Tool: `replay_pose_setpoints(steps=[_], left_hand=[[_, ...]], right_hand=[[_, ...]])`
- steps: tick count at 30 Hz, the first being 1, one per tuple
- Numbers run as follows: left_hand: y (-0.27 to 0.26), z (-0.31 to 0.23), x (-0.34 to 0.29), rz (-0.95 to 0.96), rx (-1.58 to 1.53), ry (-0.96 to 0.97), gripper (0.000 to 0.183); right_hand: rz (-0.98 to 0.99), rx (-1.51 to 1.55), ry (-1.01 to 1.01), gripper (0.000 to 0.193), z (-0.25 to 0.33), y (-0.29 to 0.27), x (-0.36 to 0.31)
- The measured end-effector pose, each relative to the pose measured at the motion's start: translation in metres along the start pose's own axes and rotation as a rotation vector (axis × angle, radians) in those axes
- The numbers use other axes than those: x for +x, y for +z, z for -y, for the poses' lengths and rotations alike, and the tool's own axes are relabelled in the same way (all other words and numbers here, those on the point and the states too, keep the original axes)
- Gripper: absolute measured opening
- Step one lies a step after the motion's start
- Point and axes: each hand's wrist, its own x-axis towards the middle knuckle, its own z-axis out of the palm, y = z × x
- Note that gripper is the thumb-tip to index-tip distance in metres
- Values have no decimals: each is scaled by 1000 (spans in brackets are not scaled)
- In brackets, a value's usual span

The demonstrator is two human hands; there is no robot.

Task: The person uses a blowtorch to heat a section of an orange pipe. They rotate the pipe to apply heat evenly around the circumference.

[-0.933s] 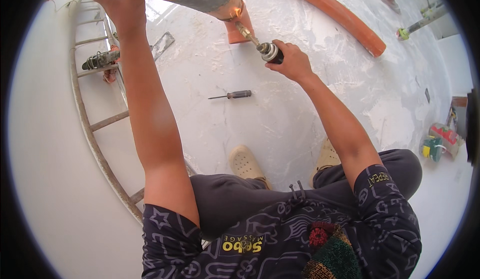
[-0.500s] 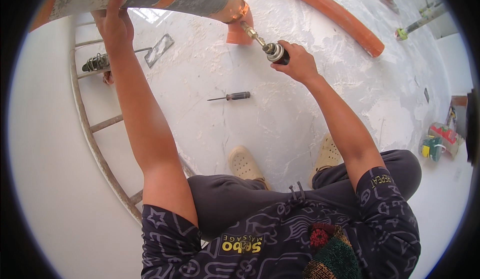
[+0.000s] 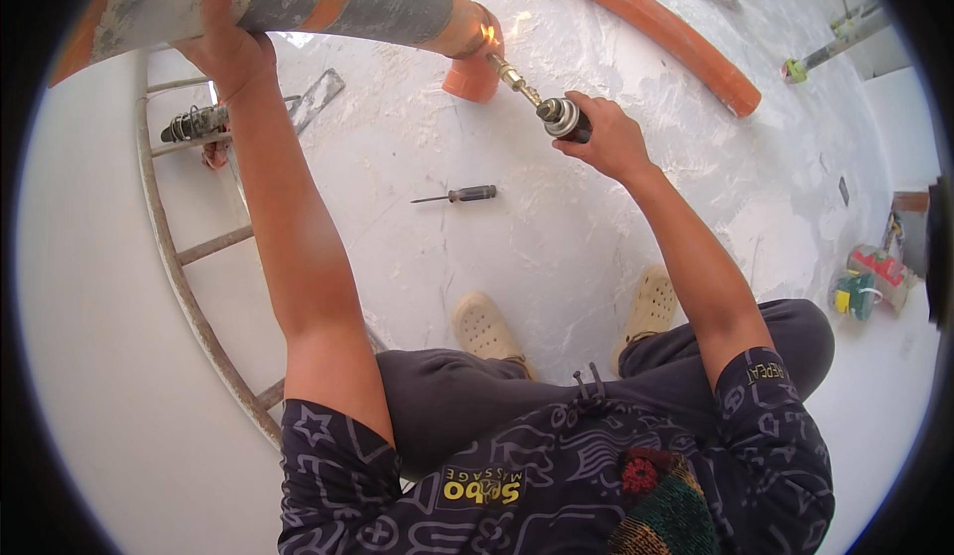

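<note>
My left hand (image 3: 227,43) grips a long orange pipe (image 3: 388,3) smeared with grey, its thumb lying over the top. The pipe slants across the upper left, its far end joined to a short orange elbow fitting (image 3: 471,80). In my right hand (image 3: 608,136) is a gas blowtorch (image 3: 562,118), a canister with a brass nozzle, fingers wrapped round the canister. The nozzle points up and left at the joint between pipe and elbow, where an orange flame (image 3: 488,34) shows.
On the floor lies a screwdriver (image 3: 471,194) in front of my shoes. A wooden ladder (image 3: 169,247), a flat trowel (image 3: 320,98) and a power tool (image 3: 196,124) are at left. Another orange pipe (image 3: 656,28) lies at upper right. Crumpled packages (image 3: 874,279) sit at far right.
The torch and my right hand have shifted slightly down and right. My left hand has moved a little with the pipe, and the elbow has tilted. At upper right, a person's foot has moved.
</note>
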Motion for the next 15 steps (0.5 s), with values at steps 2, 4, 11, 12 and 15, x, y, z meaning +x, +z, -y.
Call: replay_pose_setpoints(steps=[2,4,11,12,15], left_hand=[[-7,-8,5,-14,-15,-63,74],[-22,-22,14,1,-33,-162,75],[-61,-23,20,143,-101,-84,70],[-62,-22,20,89,-42,-78,71],[-52,-24,24,18,93,-78,60]], right_hand=[[14,7,-19,76,6,-2,-4],[22,21,-52,76,13,-1,-7],[109,25,-74,74,34,19,-18],[130,31,-68,73,34,19,-21],[135,31,-99,72,33,21,-27]])
